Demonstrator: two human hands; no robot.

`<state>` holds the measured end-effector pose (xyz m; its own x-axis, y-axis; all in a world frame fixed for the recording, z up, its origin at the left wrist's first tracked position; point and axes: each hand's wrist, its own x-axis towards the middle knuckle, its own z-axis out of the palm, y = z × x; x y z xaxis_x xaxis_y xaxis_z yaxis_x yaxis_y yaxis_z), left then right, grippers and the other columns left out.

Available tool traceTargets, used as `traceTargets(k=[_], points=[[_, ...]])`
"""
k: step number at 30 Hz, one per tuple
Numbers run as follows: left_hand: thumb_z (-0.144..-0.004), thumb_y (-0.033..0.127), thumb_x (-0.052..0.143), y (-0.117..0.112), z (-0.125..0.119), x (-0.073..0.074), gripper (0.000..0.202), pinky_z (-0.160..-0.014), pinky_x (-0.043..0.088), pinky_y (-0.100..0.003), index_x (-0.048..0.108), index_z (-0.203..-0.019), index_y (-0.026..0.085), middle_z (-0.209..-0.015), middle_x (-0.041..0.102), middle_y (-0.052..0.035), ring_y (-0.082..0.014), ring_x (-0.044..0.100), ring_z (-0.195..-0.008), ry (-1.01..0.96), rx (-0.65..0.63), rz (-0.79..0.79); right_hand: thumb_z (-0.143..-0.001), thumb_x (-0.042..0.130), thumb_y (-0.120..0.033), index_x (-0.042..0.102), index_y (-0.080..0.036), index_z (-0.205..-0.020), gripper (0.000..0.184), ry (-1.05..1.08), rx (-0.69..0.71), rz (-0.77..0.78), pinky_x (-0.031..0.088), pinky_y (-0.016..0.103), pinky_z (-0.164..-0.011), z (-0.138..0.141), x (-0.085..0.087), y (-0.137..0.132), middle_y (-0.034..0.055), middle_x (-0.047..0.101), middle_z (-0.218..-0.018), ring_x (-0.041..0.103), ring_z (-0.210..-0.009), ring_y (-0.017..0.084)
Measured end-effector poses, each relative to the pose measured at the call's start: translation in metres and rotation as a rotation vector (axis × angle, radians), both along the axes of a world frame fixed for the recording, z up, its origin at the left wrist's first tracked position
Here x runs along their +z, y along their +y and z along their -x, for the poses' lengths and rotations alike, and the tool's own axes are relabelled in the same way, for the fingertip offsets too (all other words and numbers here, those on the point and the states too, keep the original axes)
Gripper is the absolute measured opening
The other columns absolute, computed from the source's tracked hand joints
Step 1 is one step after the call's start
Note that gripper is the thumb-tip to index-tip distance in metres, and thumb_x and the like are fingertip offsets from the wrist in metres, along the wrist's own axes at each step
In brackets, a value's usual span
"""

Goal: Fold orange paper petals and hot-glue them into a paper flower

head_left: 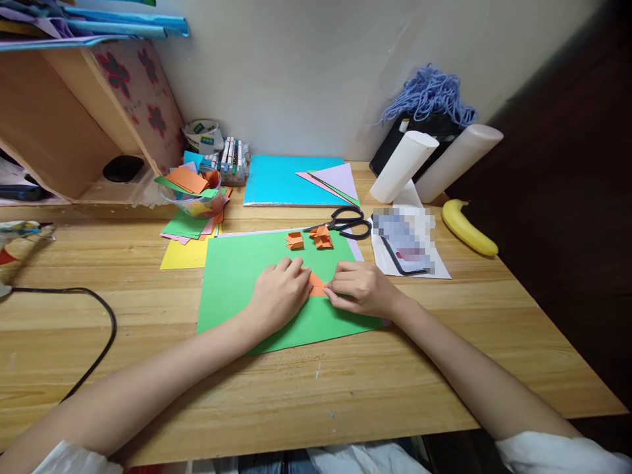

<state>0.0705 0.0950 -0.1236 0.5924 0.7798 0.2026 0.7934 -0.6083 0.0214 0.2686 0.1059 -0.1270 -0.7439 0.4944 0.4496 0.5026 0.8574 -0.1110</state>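
Note:
A small piece of orange paper [317,286] lies on a large green sheet [232,276], with both hands on it. My left hand [281,289] presses the paper's left part with its fingers curled together, hiding that side. At the right corner, my right hand [363,288] pinches the paper between thumb and fingertips. Just beyond the hands sit two folded orange paper pieces, a smaller one [295,240] and a bulkier one [322,237]. Black-handled scissors [351,224] rest behind them, their blades pointing left.
A plastic tub [197,201] of coloured paper scraps stands at back left beside markers [231,157]. Behind the green sheet lies a blue pad [281,178]. White rolls [405,164], a blurred phone-like object [405,243] and a banana [467,227] are on the right. A black cable [111,329] curves at left.

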Motion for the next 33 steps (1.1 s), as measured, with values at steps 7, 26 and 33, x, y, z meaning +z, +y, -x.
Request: traceTargets(k=[7, 26, 33], points=[[-0.088, 0.029, 0.04, 0.003, 0.008, -0.001, 0.024, -0.063, 0.038, -0.029, 0.061, -0.095, 0.019, -0.091, 0.054, -0.0071, -0.0188, 0.049, -0.081, -0.192, -0.007, 0.109, -0.085, 0.05, -0.02, 0.056, -0.018, -0.057, 0.029, 0.155, -0.054, 0.07, 0.038, 0.026, -0.051, 0.005, -0.005, -0.002, 0.0008, 0.056, -0.053, 0.047, -0.054, 0.013], [-0.08, 0.038, 0.052, 0.013, 0.015, -0.011, 0.02, -0.069, 0.033, -0.033, 0.049, -0.083, 0.019, -0.086, 0.055, -0.0034, -0.0209, 0.046, -0.083, -0.392, 0.241, 0.234, -0.086, 0.051, -0.02, 0.063, -0.02, -0.095, 0.015, 0.146, -0.03, 0.303, 0.049, 0.037, -0.08, 0.008, -0.013, 0.0, 0.0066, 0.064, -0.105, 0.057, -0.094, 0.019], [-0.08, 0.033, 0.054, 0.015, 0.015, -0.01, 0.016, -0.07, 0.034, -0.032, 0.053, -0.082, 0.018, -0.081, 0.058, -0.0015, -0.0179, 0.049, -0.079, -0.447, 0.182, 0.279, -0.085, 0.052, -0.019, 0.063, -0.019, -0.092, 0.013, 0.131, -0.043, 0.28, 0.049, 0.034, -0.08, 0.01, -0.011, -0.001, 0.006, 0.065, -0.104, 0.057, -0.093, 0.018]])
